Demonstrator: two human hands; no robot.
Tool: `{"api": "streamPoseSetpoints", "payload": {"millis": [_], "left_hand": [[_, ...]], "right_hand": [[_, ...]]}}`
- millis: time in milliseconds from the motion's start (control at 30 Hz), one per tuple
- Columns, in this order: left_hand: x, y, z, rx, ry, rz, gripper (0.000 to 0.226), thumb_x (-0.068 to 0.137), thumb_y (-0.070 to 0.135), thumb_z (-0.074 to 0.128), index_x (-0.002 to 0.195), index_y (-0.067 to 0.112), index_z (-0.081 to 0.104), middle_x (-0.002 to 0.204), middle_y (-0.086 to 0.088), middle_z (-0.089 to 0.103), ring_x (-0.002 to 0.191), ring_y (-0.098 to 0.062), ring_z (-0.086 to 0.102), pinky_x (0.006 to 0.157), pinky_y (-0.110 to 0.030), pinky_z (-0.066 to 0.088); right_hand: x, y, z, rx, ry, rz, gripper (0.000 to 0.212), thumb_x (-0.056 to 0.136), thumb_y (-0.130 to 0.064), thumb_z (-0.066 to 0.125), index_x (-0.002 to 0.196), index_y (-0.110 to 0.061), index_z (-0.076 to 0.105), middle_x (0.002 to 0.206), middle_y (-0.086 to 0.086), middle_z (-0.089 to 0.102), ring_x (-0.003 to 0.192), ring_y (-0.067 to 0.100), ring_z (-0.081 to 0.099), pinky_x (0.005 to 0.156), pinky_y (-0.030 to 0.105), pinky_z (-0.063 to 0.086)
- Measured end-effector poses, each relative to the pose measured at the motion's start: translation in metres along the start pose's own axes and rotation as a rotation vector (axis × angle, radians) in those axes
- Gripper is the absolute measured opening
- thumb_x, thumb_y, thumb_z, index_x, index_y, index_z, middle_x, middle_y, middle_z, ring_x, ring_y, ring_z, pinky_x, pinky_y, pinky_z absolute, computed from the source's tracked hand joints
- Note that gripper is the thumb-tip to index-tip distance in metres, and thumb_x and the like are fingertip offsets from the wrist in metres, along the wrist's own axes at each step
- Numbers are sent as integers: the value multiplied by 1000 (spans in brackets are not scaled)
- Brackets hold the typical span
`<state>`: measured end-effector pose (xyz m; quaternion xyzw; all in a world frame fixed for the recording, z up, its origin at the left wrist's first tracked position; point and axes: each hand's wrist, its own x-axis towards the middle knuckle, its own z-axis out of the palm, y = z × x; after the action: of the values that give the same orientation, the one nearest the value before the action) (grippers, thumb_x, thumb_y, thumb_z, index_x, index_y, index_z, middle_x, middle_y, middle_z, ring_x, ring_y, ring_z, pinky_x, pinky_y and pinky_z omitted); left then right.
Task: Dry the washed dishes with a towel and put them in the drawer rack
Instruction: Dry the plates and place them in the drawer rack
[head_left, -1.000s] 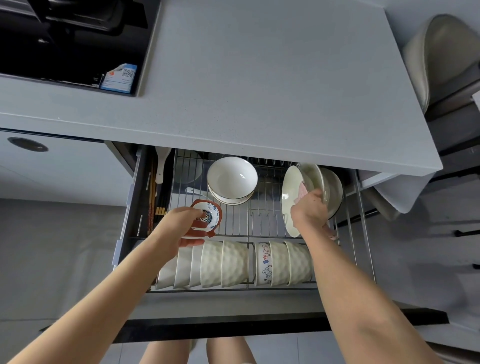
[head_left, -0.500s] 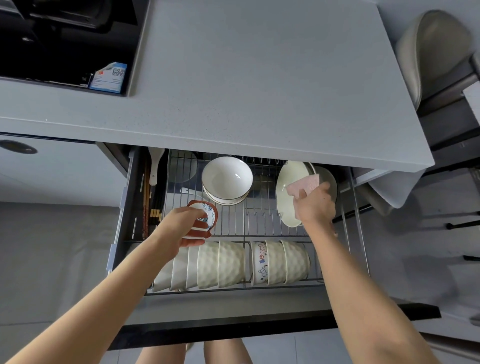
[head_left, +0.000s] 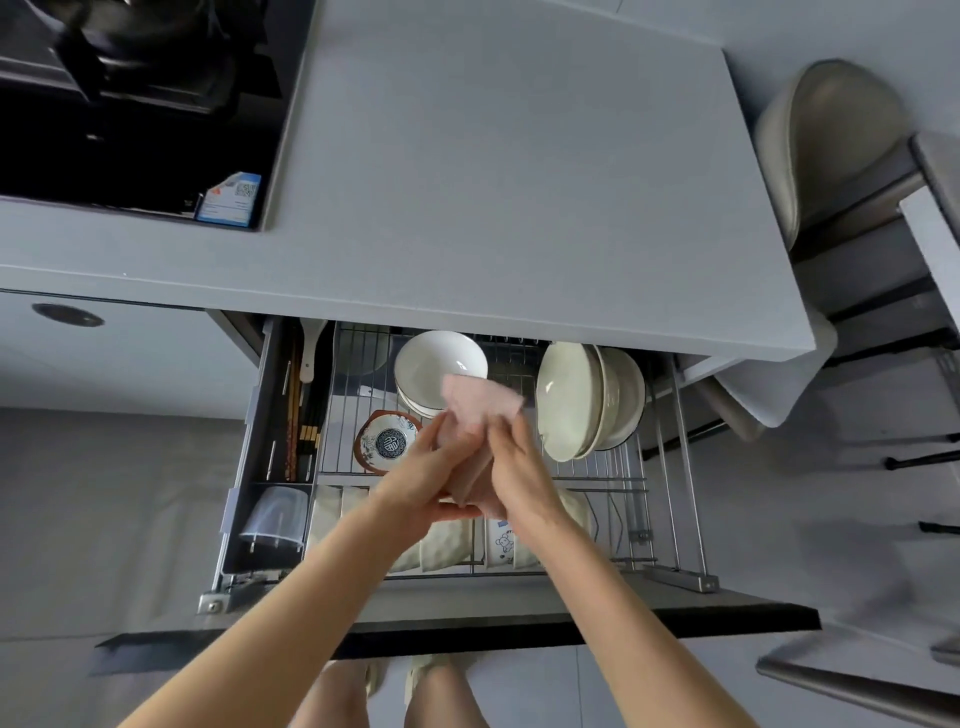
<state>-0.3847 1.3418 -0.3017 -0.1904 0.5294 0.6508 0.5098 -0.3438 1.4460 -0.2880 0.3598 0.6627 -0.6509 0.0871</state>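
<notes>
Above the open wire drawer rack (head_left: 670, 467), my left hand (head_left: 431, 478) and my right hand (head_left: 519, 467) meet around a pink towel (head_left: 480, 400); both grip it. A small red-rimmed patterned dish (head_left: 387, 441) leans in the rack, just left of my hands and free of them. White bowls (head_left: 439, 364) are stacked at the back. Pale plates (head_left: 587, 400) stand on edge at the right. A row of cream bowls (head_left: 441, 545) along the rack's front is partly hidden by my forearms.
A side tray (head_left: 296, 405) on the drawer's left holds chopsticks and a white spoon, with a clear plastic cup (head_left: 275, 514) in front. The grey countertop (head_left: 493, 182) overhangs the drawer's back. A black stove (head_left: 130, 104) is at upper left, a chair (head_left: 831, 156) at right.
My left hand let go of the small patterned dish, which now rests in the rack. My right hand came left off the plates with the towel, and both hands now clasp it.
</notes>
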Motion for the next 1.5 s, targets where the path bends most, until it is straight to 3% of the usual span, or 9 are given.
{"api": "streamPoseSetpoints", "payload": {"millis": [133, 267, 467, 567, 800, 933, 1067, 1300, 1500], "left_hand": [[-1, 0, -12, -69, 195, 34, 59, 82, 15, 71, 134, 23, 45, 124, -8, 56, 100, -32, 62, 76, -51, 56], [-15, -2, -27, -64, 295, -3, 57, 82, 14, 70, 133, 16, 44, 120, -13, 55, 99, -33, 61, 70, -50, 57], [-69, -1, -61, -219, 370, 82, 60, 83, 13, 69, 136, 17, 42, 117, -14, 58, 93, -29, 64, 61, -46, 59], [-113, 2, -85, -260, 434, 157, 61, 83, 11, 69, 136, 20, 42, 116, -12, 59, 82, -25, 65, 57, -42, 59], [-260, -11, -176, -186, 553, 447, 55, 72, 8, 74, 121, 26, 53, 89, -2, 66, 60, -12, 61, 52, -24, 46], [-364, -39, -260, -397, 550, 545, 47, 76, 15, 67, 122, 19, 58, 111, -10, 69, 96, -26, 64, 85, -41, 49], [-468, -69, -351, -545, 549, 712, 38, 87, 10, 52, 124, 14, 59, 116, -10, 66, 100, -25, 64, 86, -42, 51], [-603, -109, -479, -566, 667, 841, 37, 78, 15, 60, 115, 19, 62, 96, -5, 70, 81, -20, 67, 70, -37, 57], [-645, -117, -585, -687, 705, 861, 28, 81, 22, 65, 108, 16, 69, 97, -12, 68, 79, -25, 65, 78, -45, 58]], "right_hand": [[3, 2, -26, -63, -162, 24, 21, 100, -31, 43, 102, -28, 64, 112, 0, 66, 104, 15, 60, 90, 31, 47], [14, -6, -70, -427, 17, -104, 25, 97, -20, 51, 120, -17, 60, 121, -4, 61, 104, 3, 53, 83, 11, 39], [-3, -45, -37, -575, -231, -236, 11, 95, -23, 54, 93, -31, 61, 100, -6, 67, 97, 14, 65, 89, 30, 50], [-30, -69, 21, -615, -378, -359, 11, 93, -31, 57, 103, -29, 62, 100, -9, 67, 94, 8, 64, 88, 32, 53], [-146, -96, 203, -709, -825, -673, 88, 79, -44, 71, 148, -39, 17, 134, -17, 32, 122, -2, 39, 103, 23, 38], [-224, -88, 314, -920, -1046, -881, 99, 70, -57, 73, 148, -43, 13, 154, -15, 15, 141, 6, 22, 113, 32, 28], [-305, -72, 432, -1091, -935, -1224, 90, 72, -65, 65, 146, -28, 30, 153, -4, 28, 138, 16, 29, 107, 30, 29], [-408, -69, 608, -937, -1052, -1586, 73, 60, -77, 37, 98, -19, 61, 96, -4, 66, 91, 16, 59, 70, 25, 35], [-441, -70, 732, -746, -1317, -1420, 31, 60, -62, 59, 77, -39, 49, 95, -8, 52, 81, 3, 48, 67, 7, 34]]}}
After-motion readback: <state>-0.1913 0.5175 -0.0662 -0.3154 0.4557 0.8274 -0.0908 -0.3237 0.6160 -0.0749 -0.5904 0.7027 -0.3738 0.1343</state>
